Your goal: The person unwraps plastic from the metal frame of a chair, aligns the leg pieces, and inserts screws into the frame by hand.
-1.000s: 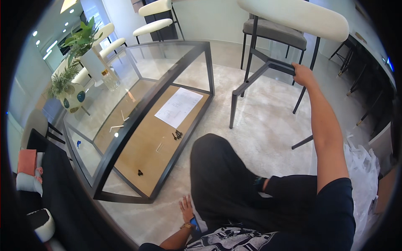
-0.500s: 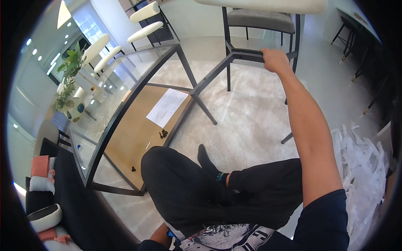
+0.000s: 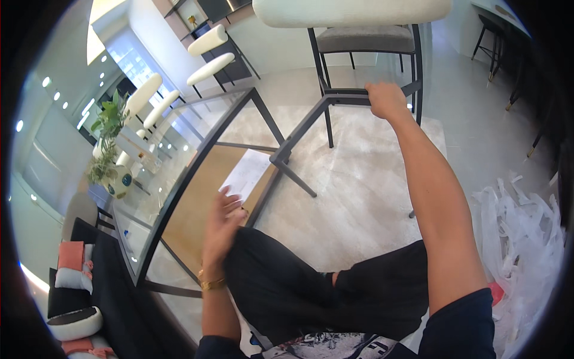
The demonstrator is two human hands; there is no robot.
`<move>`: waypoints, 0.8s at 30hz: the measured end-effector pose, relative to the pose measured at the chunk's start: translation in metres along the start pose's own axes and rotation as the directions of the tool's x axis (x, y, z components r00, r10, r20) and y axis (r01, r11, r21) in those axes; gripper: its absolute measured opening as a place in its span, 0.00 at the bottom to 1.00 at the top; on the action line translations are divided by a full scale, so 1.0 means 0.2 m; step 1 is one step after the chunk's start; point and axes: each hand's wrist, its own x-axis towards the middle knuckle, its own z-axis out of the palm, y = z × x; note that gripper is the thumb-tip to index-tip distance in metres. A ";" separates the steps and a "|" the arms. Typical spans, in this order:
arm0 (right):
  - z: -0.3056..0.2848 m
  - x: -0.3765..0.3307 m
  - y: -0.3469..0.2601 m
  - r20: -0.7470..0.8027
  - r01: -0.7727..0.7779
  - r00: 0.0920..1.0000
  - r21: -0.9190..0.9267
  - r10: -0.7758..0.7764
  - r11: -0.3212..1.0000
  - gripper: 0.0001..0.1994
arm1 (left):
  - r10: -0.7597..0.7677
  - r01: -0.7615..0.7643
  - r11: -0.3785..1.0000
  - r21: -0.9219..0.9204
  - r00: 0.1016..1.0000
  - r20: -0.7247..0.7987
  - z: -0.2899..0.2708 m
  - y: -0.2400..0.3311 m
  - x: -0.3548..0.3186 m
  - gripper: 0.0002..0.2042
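Observation:
My right hand [image 3: 388, 102] is closed around the rail of a dark metal frame [image 3: 308, 119], arm stretched forward. The frame is L-shaped with a leg at its corner, and its near end lies by the edge of a low table's brown shelf [image 3: 185, 224]. Right behind this hand stands a chair [image 3: 353, 13] with a thick cream backrest; whether it is joined to the frame I cannot tell. My left hand [image 3: 224, 224], a little blurred and wearing a gold watch, hovers over the shelf with its fingers apart. A white printed sheet [image 3: 246, 170] lies just beyond it.
Above the shelf is the table's glass top [image 3: 173, 149] in a dark frame. To the left stand a black sofa [image 3: 110, 263] with cushions and a leafy plant in a pot [image 3: 113, 179]. Crumpled clear plastic [image 3: 517, 239] lies at right. A pale rug [image 3: 365, 179] covers the floor.
My left hand has risen from my lap to over the shelf, where dark screws were visible before. The right hand keeps its grip on the frame. The view has shifted slightly.

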 end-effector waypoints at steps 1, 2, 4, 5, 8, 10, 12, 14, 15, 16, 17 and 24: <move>0.03 0.00 0.02 0.016 -0.012 1.000 -0.008 0.012 1.000 0.13 | -0.075 0.072 0.997 0.031 0.994 0.075 0.12 -0.06 0.11 0.40; 0.03 0.01 0.02 0.023 -0.015 1.000 -0.001 0.015 1.000 0.13 | -0.149 0.139 0.987 0.080 0.980 0.132 0.19 -0.09 0.19 0.47; 0.02 0.01 -0.03 0.039 -0.018 0.999 0.004 0.018 1.000 0.14 | -0.237 0.233 0.971 0.044 0.946 0.219 0.29 -0.22 0.38 0.54; 0.01 0.01 -0.03 0.044 -0.026 0.999 -0.010 0.026 1.000 0.14 | -0.167 0.154 0.985 0.074 0.958 0.233 0.35 -0.30 0.46 0.53; 0.02 -0.01 -0.04 0.035 -0.037 0.999 -0.017 0.038 0.999 0.15 | -0.033 0.017 0.998 0.061 0.961 0.275 0.51 -0.59 0.60 0.52; 0.01 0.01 -0.08 0.014 -0.031 0.999 -0.009 0.031 0.999 0.15 | -0.018 0.034 0.998 -0.053 0.962 0.271 0.56 -0.83 0.65 0.52; 0.03 0.02 -0.06 0.012 -0.024 1.000 -0.035 0.025 0.999 0.16 | -0.007 0.061 0.968 -0.242 0.976 0.217 0.65 -0.91 0.67 0.34; 0.05 0.02 -0.01 -0.011 -0.049 0.999 -0.050 0.049 0.998 0.16 | -0.135 0.200 0.930 -0.310 0.966 0.219 0.71 -0.91 0.72 0.26; 0.06 0.02 -0.02 -0.021 -0.051 0.999 -0.048 0.050 0.998 0.17 | -0.037 0.071 0.948 -0.311 0.993 0.113 0.75 -0.92 0.73 0.23; 0.06 0.02 -0.03 -0.019 -0.045 0.999 -0.061 0.044 0.997 0.17 | -0.031 0.071 0.943 -0.325 0.992 0.126 0.78 -0.93 0.74 0.22; 0.05 0.01 -0.04 -0.016 -0.039 0.999 -0.075 0.038 0.996 0.17 | -0.026 0.072 0.937 -0.341 0.990 0.139 0.80 -0.96 0.76 0.21; 0.04 0.03 -0.05 0.044 -0.041 0.998 -0.111 0.046 0.993 0.15 | -0.041 0.050 0.979 -0.200 0.998 0.049 0.82 -0.93 0.77 0.29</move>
